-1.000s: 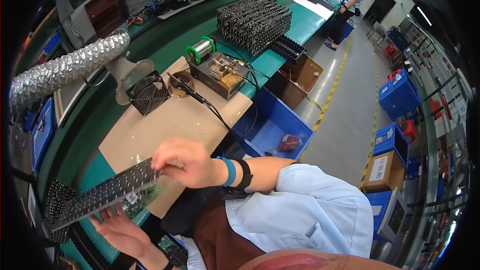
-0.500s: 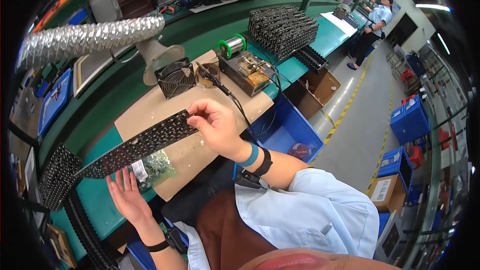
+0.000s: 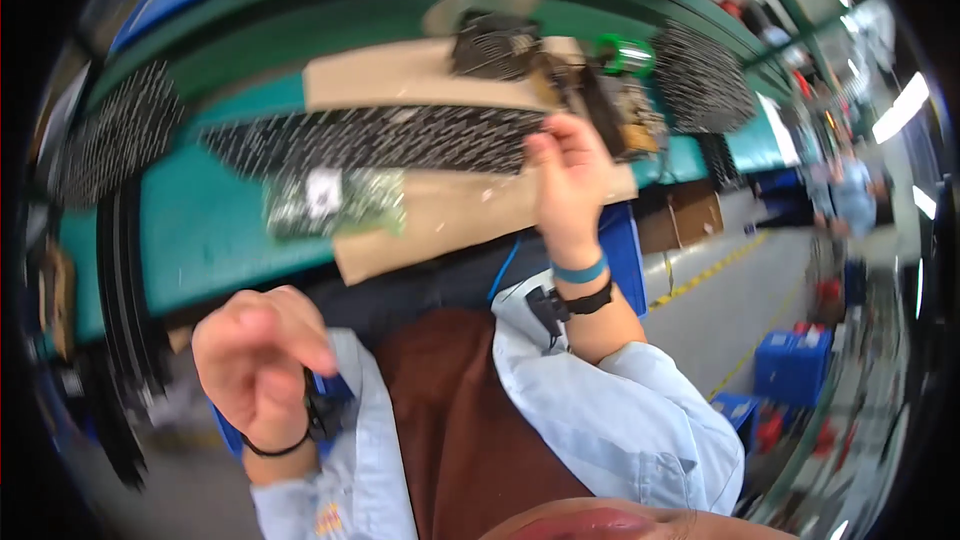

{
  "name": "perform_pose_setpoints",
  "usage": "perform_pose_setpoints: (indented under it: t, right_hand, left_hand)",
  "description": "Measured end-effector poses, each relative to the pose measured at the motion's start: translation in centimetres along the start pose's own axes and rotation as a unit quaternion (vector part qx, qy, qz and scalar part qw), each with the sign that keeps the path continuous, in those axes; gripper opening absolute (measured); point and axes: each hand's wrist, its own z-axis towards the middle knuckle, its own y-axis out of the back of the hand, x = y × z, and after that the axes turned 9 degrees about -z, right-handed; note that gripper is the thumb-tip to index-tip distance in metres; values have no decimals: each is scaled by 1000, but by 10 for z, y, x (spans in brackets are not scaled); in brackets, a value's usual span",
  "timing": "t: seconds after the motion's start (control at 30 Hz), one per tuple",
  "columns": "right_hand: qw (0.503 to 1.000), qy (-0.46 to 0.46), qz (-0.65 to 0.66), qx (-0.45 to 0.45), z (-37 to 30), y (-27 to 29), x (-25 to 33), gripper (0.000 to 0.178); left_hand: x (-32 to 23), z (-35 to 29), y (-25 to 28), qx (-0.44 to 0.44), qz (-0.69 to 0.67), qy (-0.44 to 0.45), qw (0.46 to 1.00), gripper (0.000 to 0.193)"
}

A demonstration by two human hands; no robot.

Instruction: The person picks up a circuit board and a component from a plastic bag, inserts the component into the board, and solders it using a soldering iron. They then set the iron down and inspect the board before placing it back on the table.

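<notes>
My right hand (image 3: 568,185) pinches the right end of a long black circuit board panel (image 3: 380,138) between thumb and fingers. The panel is covered in rows of small parts, smeared by motion. It is held up over the bench, its far left end unsupported by my other hand. Below its left half lies a clear bag of small green pieces (image 3: 335,205) with a white label. My left hand (image 3: 262,365) is lower left, near my body and apart from the panel. Its fingers look bent but are blurred, and nothing shows in them.
Brown cardboard (image 3: 400,75) covers part of the green bench (image 3: 215,210). At its back stand a small black fan (image 3: 495,45), a green-rimmed solder spool (image 3: 625,55) and a soldering station (image 3: 635,115). Stacks of black panels stand left (image 3: 120,135) and right (image 3: 705,80). A person (image 3: 852,195) stands far right.
My left hand has come away from beneath the panel and drawn back toward my body. The right hand still grips the panel, which now lies more level. The view has turned.
</notes>
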Motion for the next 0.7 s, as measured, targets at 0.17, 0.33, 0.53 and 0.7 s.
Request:
perform_pose_setpoints:
  t: [0.17,0.33,0.53,0.7]
  right_hand:
    - [1000,1,-26,9,-2,1,-2,20]
    - [1000,12,13,5,1,-2,-4,19]
    - [1000,18,20,11,-3,-1,-1,19]
    - [1000,13,18,12,-5,0,-2,19]
  left_hand:
    - [-43,5,-24,86,63,12,994,48]
    - [-24,15,-5,39,96,25,994,49]
    - [-15,15,-9,26,114,25,993,52]
    - [-20,4,-4,20,130,26,991,55]
